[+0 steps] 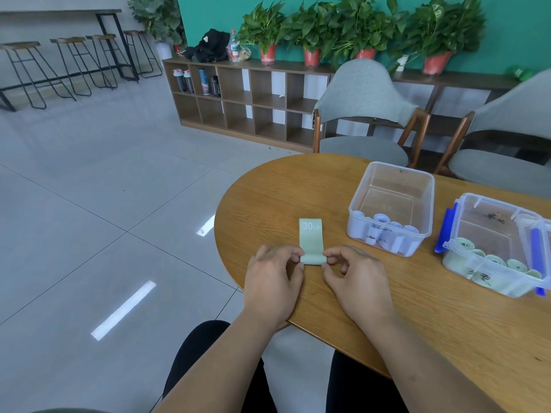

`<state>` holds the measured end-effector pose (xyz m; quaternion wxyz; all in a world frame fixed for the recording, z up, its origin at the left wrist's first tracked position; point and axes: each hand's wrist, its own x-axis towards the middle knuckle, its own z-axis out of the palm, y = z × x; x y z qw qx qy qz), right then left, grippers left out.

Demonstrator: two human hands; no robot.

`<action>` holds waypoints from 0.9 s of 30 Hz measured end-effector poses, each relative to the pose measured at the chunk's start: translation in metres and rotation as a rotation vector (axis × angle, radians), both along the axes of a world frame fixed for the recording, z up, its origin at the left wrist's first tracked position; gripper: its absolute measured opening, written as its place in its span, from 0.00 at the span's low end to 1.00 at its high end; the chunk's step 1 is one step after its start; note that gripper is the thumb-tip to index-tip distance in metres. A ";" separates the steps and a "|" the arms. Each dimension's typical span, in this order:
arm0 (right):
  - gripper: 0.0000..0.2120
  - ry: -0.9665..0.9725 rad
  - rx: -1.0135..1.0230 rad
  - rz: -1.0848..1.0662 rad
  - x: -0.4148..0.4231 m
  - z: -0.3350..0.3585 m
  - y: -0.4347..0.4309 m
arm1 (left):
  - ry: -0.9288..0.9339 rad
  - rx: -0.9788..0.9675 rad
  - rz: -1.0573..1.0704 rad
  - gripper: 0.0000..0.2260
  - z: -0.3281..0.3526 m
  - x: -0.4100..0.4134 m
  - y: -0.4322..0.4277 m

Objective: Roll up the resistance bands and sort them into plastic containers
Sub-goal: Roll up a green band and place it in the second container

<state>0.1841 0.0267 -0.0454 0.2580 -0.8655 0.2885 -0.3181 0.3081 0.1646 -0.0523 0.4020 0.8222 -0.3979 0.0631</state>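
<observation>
Wooden table: 1 green band, left hand, right hand pinching rolled end; 2 containers near.

Pale green band, white "30 LB"; blue-clipped container; wood-grain table.

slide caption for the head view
Left hand and right hand roll the green band on the table beside clear container and blue-latched container.

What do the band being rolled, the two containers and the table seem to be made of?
Green band: matte, soft, probably elastic fabric or latex; it curls limply. Open container and blue-clipped container: clear, glossy plastic; contents show through. Table: wood or wood-look veneer, visible grain, low sheen.
</observation>
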 end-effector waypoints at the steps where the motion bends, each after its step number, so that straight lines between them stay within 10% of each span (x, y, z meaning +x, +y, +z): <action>1: 0.11 -0.002 0.003 0.003 0.000 0.000 0.000 | 0.006 -0.004 0.001 0.10 0.000 0.000 0.000; 27: 0.08 -0.006 0.023 0.010 0.000 0.000 -0.001 | 0.026 -0.030 0.019 0.09 0.001 0.000 -0.001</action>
